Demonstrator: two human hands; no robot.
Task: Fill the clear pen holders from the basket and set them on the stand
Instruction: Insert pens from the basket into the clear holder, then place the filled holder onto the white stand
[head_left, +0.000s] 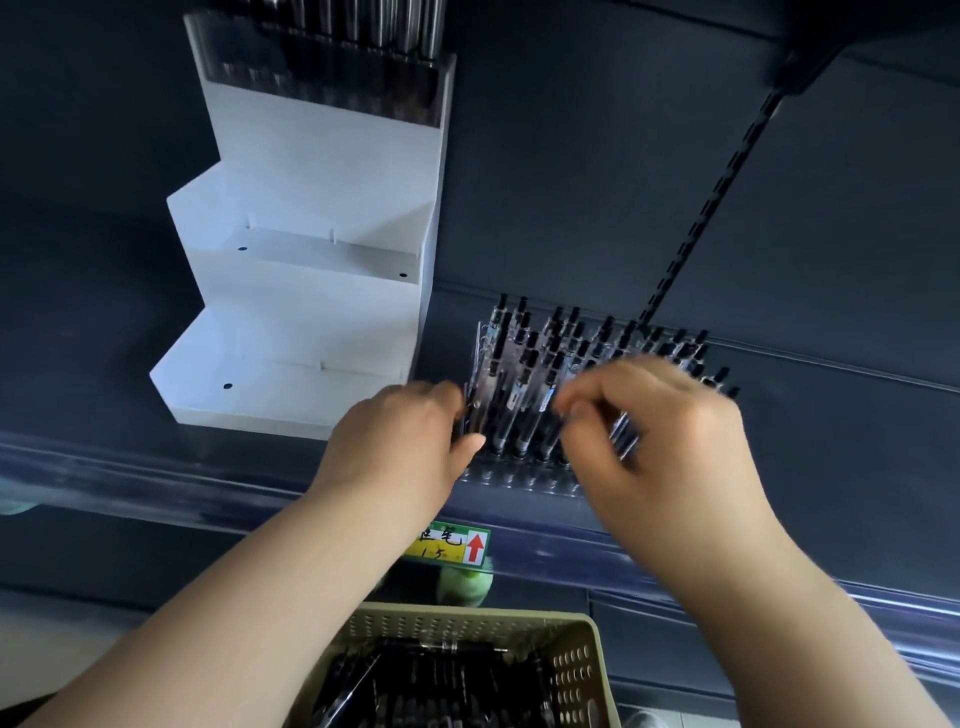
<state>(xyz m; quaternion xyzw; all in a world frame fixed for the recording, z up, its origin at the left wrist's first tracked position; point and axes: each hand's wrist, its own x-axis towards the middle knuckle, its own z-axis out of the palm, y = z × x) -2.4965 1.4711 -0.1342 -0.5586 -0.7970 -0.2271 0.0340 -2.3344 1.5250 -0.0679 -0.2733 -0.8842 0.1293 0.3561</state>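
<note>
one holder beside the stand

our left hand (400, 441) grips the left end of one clear holder (511, 480), just right of the three-step stand (311, 291). its pens (524, 364) stand upright, clickers up, too crowded to count. our right hand (660, 431) curls among them, blurred; we cannot tell its grip. one basket (576, 670) lies nearer us.

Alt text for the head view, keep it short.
Two hands fill a clear pen holder on a dark shelf: the left hand grips its left end, the right hand pinches pens over its right side. A white stepped stand sits left of it; a basket of pens waits below.
</note>
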